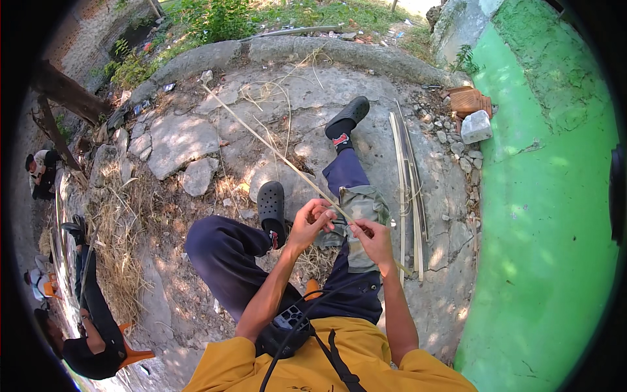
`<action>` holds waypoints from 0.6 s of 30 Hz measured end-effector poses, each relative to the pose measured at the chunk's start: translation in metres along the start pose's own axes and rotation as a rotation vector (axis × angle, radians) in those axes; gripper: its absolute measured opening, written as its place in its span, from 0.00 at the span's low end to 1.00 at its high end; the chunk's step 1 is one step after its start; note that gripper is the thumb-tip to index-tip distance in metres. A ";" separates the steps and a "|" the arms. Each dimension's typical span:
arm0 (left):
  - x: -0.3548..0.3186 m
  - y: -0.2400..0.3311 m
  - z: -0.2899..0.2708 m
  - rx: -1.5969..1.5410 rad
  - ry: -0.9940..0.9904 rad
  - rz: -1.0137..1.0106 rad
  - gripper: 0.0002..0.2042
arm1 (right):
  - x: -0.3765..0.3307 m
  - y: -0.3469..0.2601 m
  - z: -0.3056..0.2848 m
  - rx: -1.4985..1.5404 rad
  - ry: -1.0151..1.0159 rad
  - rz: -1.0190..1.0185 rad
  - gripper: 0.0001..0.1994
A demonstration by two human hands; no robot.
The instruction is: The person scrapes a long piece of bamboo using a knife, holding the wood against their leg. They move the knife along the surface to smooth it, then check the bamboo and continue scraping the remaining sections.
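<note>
A long, thin pale strip (277,153), apparently bamboo, slants from the far left of the concrete down across my right leg. My right hand (373,242) pinches it between thumb and fingers above a camouflage cloth (366,202) lying over that leg. Close beside the strip, the fingers of my left hand (309,224) are curled together. Whatever they grip, if anything, is too small to make out. The strip's near end shows past my right wrist.
Several long split strips (411,196) lie on the cracked concrete to my right, before a green wall (542,215). A grey block (476,127) and bricks (469,100) stand farther along it. Dry fibres (117,242) lie at left, near a seated person (95,326).
</note>
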State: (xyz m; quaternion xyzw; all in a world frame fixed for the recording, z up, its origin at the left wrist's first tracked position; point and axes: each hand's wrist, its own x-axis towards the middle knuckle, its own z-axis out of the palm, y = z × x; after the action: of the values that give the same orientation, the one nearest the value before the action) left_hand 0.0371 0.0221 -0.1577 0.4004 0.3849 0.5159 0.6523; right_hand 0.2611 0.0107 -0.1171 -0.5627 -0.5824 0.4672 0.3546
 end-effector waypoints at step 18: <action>0.001 0.000 -0.004 -0.060 0.041 0.007 0.06 | -0.001 -0.011 -0.004 -0.042 0.005 -0.006 0.09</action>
State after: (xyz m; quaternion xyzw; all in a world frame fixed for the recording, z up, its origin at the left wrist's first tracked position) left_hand 0.0336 0.0240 -0.1590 0.3715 0.3809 0.5375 0.6542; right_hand 0.2616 0.0112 -0.1054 -0.5695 -0.5931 0.4524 0.3454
